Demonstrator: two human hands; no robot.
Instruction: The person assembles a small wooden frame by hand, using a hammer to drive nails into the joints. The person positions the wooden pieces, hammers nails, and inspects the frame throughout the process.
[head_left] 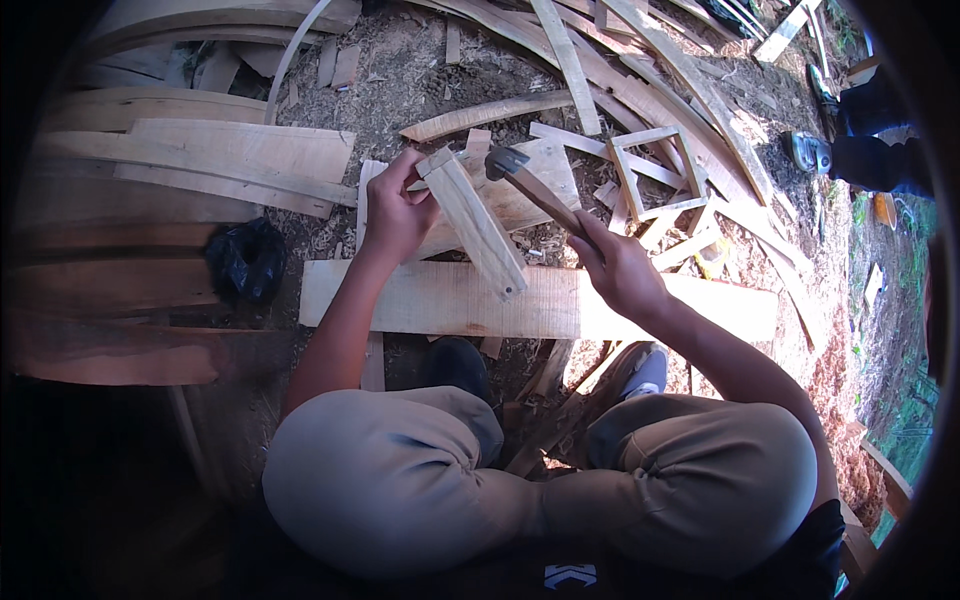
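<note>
Over the broad plank before our knees, our left hand pinching the top of a slanted wooden slat whose lower end rests on it, our right hand wrapped tight round a hammer, its head just beside the slat's top, black bag lying at left

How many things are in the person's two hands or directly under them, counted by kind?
Short pale wooden slat held in the left hand: 1
Hammer with wooden handle and dark metal head, in the right hand: 1
Long flat pale wooden plank lying across, below the hands: 1
Total: 3
</note>
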